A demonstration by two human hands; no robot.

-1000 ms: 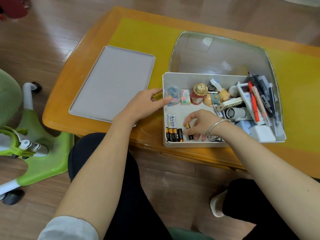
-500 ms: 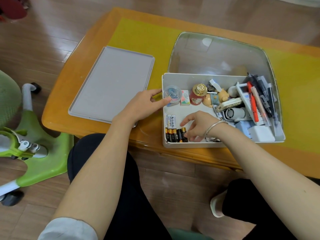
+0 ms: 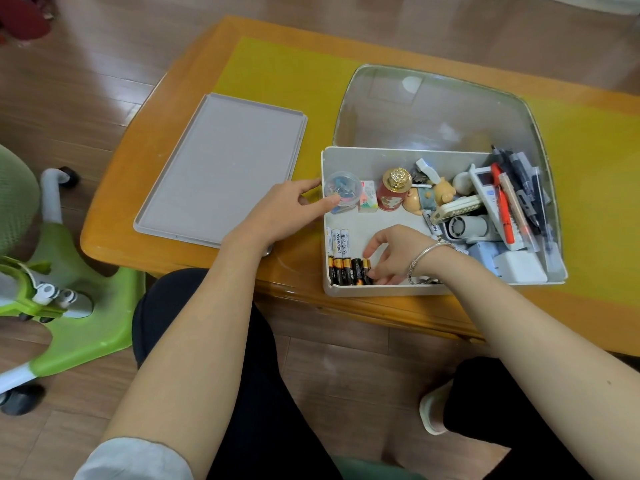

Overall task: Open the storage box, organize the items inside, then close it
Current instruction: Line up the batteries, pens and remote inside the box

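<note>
Storage box (image 3: 360,289) at table edge (image 3: 346,306)

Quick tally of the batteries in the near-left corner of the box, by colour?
Black-and-copper batteries, in a row against the front wall, right hand touching the last one: 4
White batteries, side by side just behind that row: 2
Total: 6

The left hand rests at the storage box left wall, holding no battery.
</note>
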